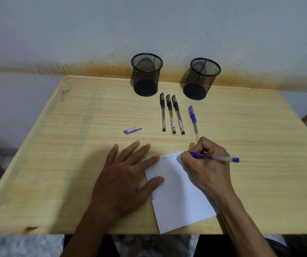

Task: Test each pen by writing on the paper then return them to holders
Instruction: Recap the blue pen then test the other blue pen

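Right hand (207, 164) pinches blue pen (215, 158), tip on paper (178, 197) top edge, barrel pointing right; left hand (123, 175) flat, fingers spread, pinning paper's left edge.

A pale wooden counter (56, 164) stands against a grey-white wall (149, 25), which carries an orange-brown stain band (102, 66) level with the counter's far edge. Light is dim and even.

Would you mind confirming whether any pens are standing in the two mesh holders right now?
No: both mesh holders look empty, while three black pens and one blue pen lie on the table.
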